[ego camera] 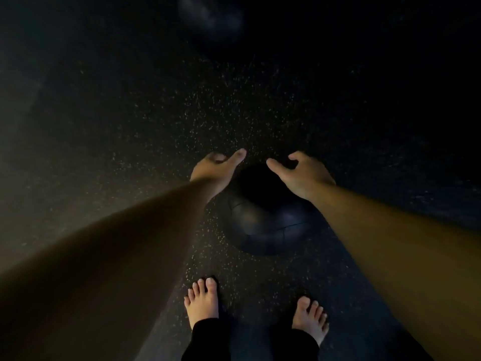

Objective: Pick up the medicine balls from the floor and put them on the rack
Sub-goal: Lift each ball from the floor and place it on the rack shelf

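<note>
Dim room, dark speckled rubber floor [234, 113] with pale flecks catching light in the middle and fading to black toward the edges. On the floor, centre of view, a dark medicine ball [263, 225] with faint seam lines across its near side, its far half lost in shadow. Left hand [213, 170] at the ball's far left edge, thumb stretched out toward the right, fingers [217, 157] curled downward and spread apart, clamped on nothing. Right hand [302, 175] at the ball's far right edge, thumb pointing left toward the other thumb, fingers [295, 156] bent and apart, likewise closed on nothing. Both hands low over the ball's upper sides, one on each flank; actual contact with the ball's surface impossible to tell in the gloom. Bare forearms reaching in from the near left and near right corners. Nearer still, two bare feet on the floor: left foot [201, 302] and right foot [309, 319], toes pointing toward the ball, well short of it, dark trouser cuffs [208, 337] over the ankles. Far off at the top, a second round ball [210, 16], faint and blurred, well apart from the first.
</note>
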`<act>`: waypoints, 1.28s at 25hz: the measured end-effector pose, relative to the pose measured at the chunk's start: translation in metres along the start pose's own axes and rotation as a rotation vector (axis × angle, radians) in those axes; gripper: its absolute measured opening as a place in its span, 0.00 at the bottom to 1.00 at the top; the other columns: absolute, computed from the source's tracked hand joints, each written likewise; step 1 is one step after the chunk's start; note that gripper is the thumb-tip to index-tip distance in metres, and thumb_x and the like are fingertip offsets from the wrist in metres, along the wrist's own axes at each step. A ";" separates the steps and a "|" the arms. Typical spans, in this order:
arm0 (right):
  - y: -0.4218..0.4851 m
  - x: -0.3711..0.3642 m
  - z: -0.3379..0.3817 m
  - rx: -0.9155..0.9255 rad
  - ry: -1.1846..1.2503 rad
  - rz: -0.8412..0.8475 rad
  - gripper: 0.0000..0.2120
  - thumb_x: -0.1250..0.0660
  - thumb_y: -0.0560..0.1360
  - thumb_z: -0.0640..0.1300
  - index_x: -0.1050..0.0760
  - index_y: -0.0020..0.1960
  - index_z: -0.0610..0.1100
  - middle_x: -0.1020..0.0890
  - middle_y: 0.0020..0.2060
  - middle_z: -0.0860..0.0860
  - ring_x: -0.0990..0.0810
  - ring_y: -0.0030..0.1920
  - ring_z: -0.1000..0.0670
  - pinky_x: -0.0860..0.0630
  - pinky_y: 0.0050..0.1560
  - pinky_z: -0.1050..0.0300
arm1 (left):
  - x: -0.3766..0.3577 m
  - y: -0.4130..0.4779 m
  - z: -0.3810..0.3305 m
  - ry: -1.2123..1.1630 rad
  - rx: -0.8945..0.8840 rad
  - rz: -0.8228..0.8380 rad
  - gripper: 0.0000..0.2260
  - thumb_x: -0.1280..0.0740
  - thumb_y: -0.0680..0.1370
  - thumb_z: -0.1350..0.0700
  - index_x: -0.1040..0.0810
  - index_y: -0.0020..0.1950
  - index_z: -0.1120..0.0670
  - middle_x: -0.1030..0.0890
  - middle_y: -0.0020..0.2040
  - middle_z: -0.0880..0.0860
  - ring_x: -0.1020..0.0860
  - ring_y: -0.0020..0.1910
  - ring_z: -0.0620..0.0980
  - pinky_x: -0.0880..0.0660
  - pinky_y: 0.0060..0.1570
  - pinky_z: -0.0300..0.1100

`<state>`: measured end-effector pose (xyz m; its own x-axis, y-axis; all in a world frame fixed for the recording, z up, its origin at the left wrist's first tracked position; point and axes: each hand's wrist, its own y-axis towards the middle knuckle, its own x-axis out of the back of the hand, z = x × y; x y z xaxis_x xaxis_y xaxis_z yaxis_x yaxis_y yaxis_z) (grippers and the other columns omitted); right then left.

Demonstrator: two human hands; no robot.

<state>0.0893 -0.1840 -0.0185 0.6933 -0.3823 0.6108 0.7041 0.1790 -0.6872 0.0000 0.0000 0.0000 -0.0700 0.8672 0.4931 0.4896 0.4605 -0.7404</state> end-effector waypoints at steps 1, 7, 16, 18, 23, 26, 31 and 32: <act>0.009 -0.008 -0.003 -0.019 -0.010 0.008 0.48 0.41 0.65 0.82 0.32 0.76 0.55 0.27 0.72 0.46 0.27 0.71 0.38 0.26 0.67 0.37 | -0.010 0.010 0.008 -0.016 0.033 -0.001 0.40 0.37 0.73 0.23 0.25 0.75 0.49 0.23 0.72 0.55 0.23 0.66 0.56 0.28 0.55 0.48; 0.040 -0.048 -0.025 -0.135 -0.022 0.087 0.56 0.41 0.62 0.86 0.42 0.82 0.57 0.38 0.80 0.43 0.38 0.78 0.32 0.33 0.71 0.30 | -0.057 0.041 0.050 -0.321 0.361 0.092 0.48 0.33 0.68 0.22 0.30 0.79 0.50 0.28 0.77 0.58 0.27 0.72 0.62 0.31 0.67 0.57; 0.045 -0.054 -0.028 -0.158 -0.008 0.076 0.57 0.41 0.59 0.87 0.43 0.82 0.60 0.38 0.80 0.45 0.37 0.77 0.33 0.33 0.69 0.26 | -0.063 0.050 0.058 -0.511 0.535 0.195 0.64 0.27 0.44 0.18 0.27 0.76 0.49 0.22 0.70 0.61 0.22 0.62 0.68 0.28 0.62 0.71; 0.046 -0.055 -0.032 -0.160 0.005 0.056 0.58 0.41 0.58 0.87 0.42 0.81 0.61 0.37 0.80 0.45 0.37 0.77 0.34 0.33 0.70 0.26 | -0.067 0.052 0.058 -0.510 0.530 0.168 0.65 0.27 0.42 0.19 0.26 0.74 0.48 0.21 0.69 0.60 0.21 0.63 0.67 0.28 0.63 0.70; 0.027 -0.039 -0.029 -0.079 0.180 -0.029 0.55 0.38 0.58 0.85 0.40 0.80 0.62 0.35 0.78 0.48 0.33 0.75 0.38 0.28 0.67 0.32 | -0.045 0.033 0.026 -0.424 0.318 0.063 0.56 0.29 0.54 0.18 0.30 0.77 0.43 0.24 0.72 0.55 0.23 0.65 0.61 0.26 0.62 0.56; 0.013 0.005 0.017 0.013 0.230 -0.090 0.54 0.37 0.59 0.84 0.40 0.80 0.63 0.35 0.78 0.49 0.32 0.75 0.39 0.26 0.66 0.34 | -0.002 0.011 -0.019 -0.465 0.187 -0.004 0.46 0.29 0.67 0.25 0.32 0.79 0.45 0.26 0.67 0.52 0.26 0.59 0.55 0.28 0.53 0.50; -0.045 0.136 0.139 0.197 0.230 -0.223 0.53 0.39 0.60 0.84 0.43 0.81 0.64 0.37 0.79 0.50 0.34 0.76 0.40 0.26 0.67 0.33 | 0.116 -0.058 -0.131 -0.511 -0.042 -0.108 0.50 0.29 0.65 0.23 0.35 0.82 0.43 0.28 0.75 0.53 0.25 0.65 0.58 0.24 0.56 0.52; -0.064 0.166 0.166 0.223 0.256 -0.264 0.54 0.39 0.59 0.84 0.43 0.81 0.64 0.38 0.80 0.50 0.35 0.77 0.40 0.27 0.67 0.32 | 0.144 -0.076 -0.159 -0.514 -0.094 -0.138 0.52 0.30 0.62 0.22 0.35 0.81 0.43 0.28 0.76 0.53 0.24 0.67 0.58 0.23 0.60 0.54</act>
<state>0.1853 -0.1089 0.1920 0.4440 -0.6489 0.6179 0.8879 0.2257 -0.4009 0.0908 0.0598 0.1993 -0.5436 0.7919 0.2783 0.5198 0.5779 -0.6291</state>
